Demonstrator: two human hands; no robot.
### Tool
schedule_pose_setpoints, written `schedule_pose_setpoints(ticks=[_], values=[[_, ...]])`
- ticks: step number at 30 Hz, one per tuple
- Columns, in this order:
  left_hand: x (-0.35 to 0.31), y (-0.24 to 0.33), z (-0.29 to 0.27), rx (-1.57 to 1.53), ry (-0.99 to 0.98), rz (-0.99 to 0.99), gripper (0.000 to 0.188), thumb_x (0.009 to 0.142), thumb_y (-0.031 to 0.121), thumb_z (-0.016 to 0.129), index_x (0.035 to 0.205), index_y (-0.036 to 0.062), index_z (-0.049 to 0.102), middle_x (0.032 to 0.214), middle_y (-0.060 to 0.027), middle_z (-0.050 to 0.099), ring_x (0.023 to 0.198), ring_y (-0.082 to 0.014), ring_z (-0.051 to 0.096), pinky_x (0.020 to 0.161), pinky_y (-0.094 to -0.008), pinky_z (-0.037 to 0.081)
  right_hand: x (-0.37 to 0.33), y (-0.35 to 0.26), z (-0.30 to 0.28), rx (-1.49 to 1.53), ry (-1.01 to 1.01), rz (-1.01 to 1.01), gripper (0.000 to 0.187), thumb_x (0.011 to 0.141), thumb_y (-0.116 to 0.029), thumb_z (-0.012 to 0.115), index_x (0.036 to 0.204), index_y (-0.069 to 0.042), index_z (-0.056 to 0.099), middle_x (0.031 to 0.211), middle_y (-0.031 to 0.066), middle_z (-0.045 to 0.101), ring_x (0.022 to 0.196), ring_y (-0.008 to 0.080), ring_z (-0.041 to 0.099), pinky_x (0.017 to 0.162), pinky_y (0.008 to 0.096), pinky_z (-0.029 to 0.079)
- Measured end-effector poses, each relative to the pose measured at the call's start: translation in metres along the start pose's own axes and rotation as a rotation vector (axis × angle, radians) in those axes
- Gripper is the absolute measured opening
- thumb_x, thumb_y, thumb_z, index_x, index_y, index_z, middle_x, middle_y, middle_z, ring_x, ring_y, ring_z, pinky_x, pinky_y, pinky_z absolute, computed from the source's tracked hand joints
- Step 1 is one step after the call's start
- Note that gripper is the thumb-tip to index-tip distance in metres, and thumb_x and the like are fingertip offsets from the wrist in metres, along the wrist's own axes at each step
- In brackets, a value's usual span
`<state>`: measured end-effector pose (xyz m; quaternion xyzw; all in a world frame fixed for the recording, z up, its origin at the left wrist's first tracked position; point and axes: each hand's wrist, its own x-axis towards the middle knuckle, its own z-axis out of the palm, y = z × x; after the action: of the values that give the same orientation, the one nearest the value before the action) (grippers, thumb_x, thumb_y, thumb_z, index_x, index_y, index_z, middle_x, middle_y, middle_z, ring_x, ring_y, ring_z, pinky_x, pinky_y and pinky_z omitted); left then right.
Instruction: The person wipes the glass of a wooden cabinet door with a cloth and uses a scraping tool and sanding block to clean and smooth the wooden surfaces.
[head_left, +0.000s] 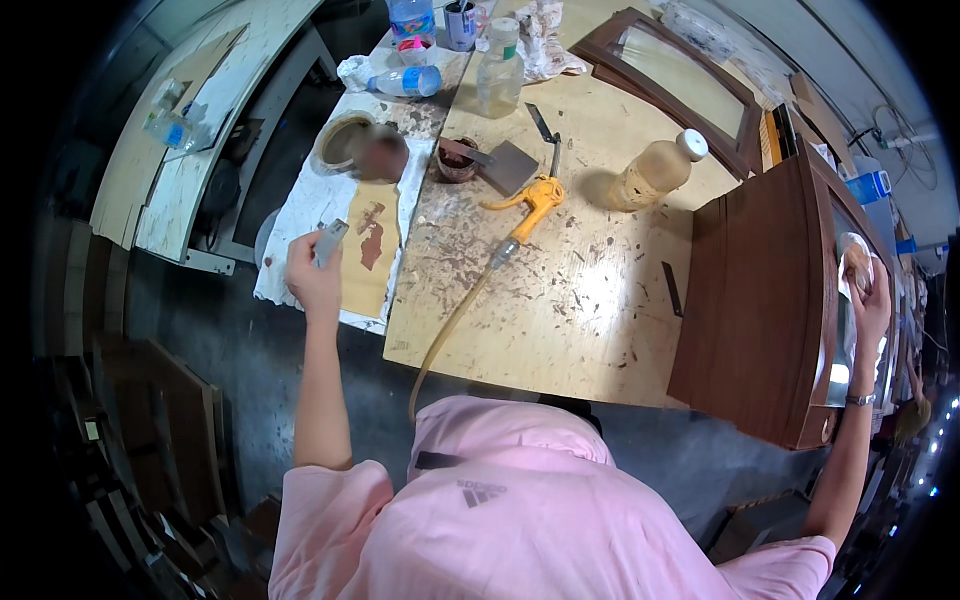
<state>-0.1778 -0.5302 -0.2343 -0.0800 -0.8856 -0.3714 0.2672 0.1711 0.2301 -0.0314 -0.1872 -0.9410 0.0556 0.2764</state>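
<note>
My left hand (315, 275) is closed around a small flat grey piece (331, 238), whose exact kind I cannot make out, above the white cloth (280, 250) at the table's left. Beside it lies a tan sheet (375, 275) with red-brown smears. My right hand (873, 310), far to the right, presses a crumpled white rag (855, 258) with brown stains against the glass front of a dark brown wooden cabinet (755, 290). The fingers of that hand are curled over the rag.
An orange air blow gun (540, 203) with a hose (445, 335) lies mid-table. Around it are a brown pot (457, 162), a sanding-block-like square (510, 168), a plastic bottle (655, 172) of cloudy liquid, a clear bottle (499, 75) and a wooden glazed frame (680, 85).
</note>
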Motion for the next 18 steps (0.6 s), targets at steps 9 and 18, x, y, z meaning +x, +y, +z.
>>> schedule_pose_setpoints(ticks=[9, 18], values=[[-0.037, 0.001, -0.007, 0.301, -0.092, 0.283, 0.033, 0.067, -0.007, 0.066, 0.097, 0.0073, 0.064, 0.101, -0.0063, 0.064, 0.096, -0.03, 0.061, 0.081, -0.0425, 0.05, 0.001, -0.002, 0.0, 0.119, -0.023, 0.039, 0.053, 0.091, -0.013, 0.073, 0.137, 0.002, 0.052, 0.137, 0.0128, 0.057, 0.116, 0.0172, 0.061, 0.092, 0.0278, 0.053], [-0.031, 0.0, -0.025, -0.025, -0.11, -0.06, 0.028, 0.071, 0.001, 0.078, 0.098, 0.0033, 0.069, 0.091, -0.0101, 0.069, 0.078, -0.0254, 0.066, 0.072, -0.0352, 0.052, 0.001, 0.007, 0.0, 0.215, -0.044, 0.035, 0.054, 0.091, -0.01, 0.071, 0.139, 0.003, 0.049, 0.138, 0.0128, 0.054, 0.119, 0.0178, 0.059, 0.091, 0.0279, 0.054]])
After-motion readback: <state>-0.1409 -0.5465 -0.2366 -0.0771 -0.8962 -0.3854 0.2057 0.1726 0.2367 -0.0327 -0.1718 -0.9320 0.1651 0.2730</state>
